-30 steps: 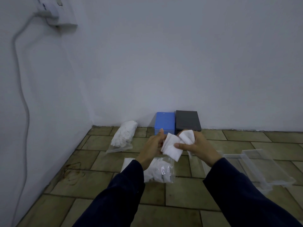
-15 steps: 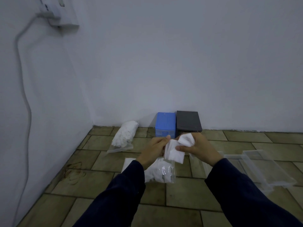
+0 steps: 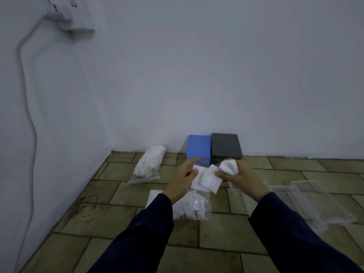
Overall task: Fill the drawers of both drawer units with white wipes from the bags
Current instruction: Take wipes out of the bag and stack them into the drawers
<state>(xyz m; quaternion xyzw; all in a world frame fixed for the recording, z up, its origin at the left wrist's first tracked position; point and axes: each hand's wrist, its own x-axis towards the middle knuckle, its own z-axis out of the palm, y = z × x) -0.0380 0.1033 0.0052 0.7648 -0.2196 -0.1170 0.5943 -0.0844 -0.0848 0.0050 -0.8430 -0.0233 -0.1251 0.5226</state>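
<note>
Both of my hands hold white wipes (image 3: pixel 206 179) above the tiled floor. My left hand (image 3: pixel 183 179) pinches the left edge of a flat wipe. My right hand (image 3: pixel 239 177) grips the wipes' right side, with a bunched part sticking up from its fist. Under my hands lies a clear bag of wipes (image 3: pixel 194 206). A second bag of wipes (image 3: pixel 149 164) lies further left near the corner. The blue drawer unit (image 3: pixel 199 149) and the dark grey drawer unit (image 3: pixel 226 145) stand side by side against the wall. Two clear empty drawers (image 3: pixel 311 201) lie on the floor at my right.
White walls meet in a corner at the left. A wall socket with a plug (image 3: pixel 65 15) and a hanging white cable (image 3: pixel 29 115) is on the left wall. The floor is brownish tile.
My hands have drawn slightly apart, and the wipes now spread flatter between them. The left index finger has lifted off the wipe. The camera view has shifted a little.
</note>
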